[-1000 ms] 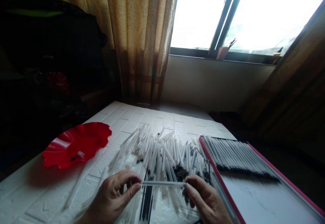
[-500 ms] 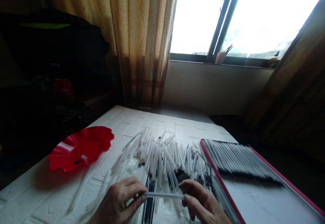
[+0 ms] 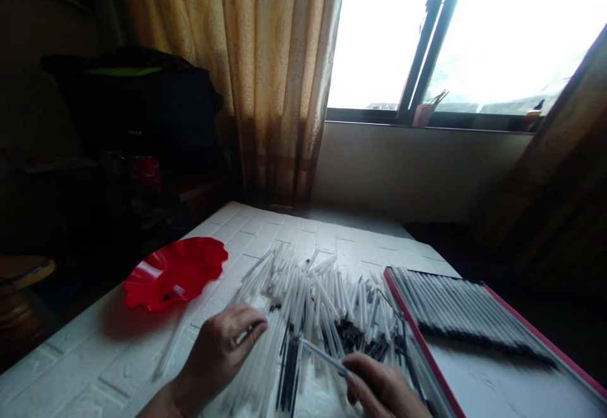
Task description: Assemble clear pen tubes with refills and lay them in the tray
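Note:
My right hand [image 3: 379,383] pinches one end of a slim, translucent grey pen barrel [image 3: 325,357] between thumb and fingers. Its free end points up and left over the pile. My left hand [image 3: 222,345] is apart from it, thumb and index fingertips together; whatever they may hold is too small to make out. Beneath and beyond both hands lies a heap of clear white pen barrels [image 3: 289,279]. Black thin rods [image 3: 288,377] lie between the hands, and small black pieces [image 3: 348,336] sit in the heap near my right hand.
A red scalloped bowl [image 3: 190,266] with a few small bits stands left on the white brick-patterned table [image 3: 85,367]. At right, a red-edged tray [image 3: 493,380] holds a row of black-ended pens [image 3: 465,310]. Behind are a curtain [image 3: 279,76] and a window.
My left hand has let go of the barrel's left end and moved up and left. My right hand keeps the barrel, now tilted. The view has shifted slightly left.

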A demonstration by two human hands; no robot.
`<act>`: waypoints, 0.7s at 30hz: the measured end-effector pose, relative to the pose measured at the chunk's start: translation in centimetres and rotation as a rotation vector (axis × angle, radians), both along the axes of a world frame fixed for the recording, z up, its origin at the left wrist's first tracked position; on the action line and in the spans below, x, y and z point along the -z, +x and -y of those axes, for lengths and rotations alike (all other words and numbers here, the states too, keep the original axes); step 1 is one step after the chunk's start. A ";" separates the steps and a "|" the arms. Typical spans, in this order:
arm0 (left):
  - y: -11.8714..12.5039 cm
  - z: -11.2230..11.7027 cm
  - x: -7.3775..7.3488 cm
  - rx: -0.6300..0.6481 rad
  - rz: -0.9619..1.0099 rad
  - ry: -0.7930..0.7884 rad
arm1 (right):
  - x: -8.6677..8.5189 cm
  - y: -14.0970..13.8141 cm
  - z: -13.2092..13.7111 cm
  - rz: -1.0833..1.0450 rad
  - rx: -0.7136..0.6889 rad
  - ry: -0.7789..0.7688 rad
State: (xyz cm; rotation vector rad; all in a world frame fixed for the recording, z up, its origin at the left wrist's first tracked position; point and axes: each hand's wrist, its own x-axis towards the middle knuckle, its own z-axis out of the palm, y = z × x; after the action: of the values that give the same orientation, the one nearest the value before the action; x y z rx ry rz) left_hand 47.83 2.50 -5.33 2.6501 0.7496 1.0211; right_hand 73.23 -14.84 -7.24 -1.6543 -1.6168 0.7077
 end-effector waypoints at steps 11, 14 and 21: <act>-1.6 -3.1 0.3 -0.321 -0.239 -0.071 | 0.1 0.2 0.3 -0.218 0.173 0.059; -1.3 -2.7 0.2 -0.356 -0.318 -0.099 | 0.0 0.1 0.2 -0.182 0.162 0.081; -0.5 -2.7 -0.9 -0.381 -0.453 -0.189 | 1.6 -0.2 -0.3 -0.056 0.159 0.143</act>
State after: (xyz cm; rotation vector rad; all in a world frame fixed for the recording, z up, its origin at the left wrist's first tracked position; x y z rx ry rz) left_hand 47.35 5.20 -4.46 2.6484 1.4075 0.3776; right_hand 73.01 -14.56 -8.87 -1.6238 -1.4442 0.5406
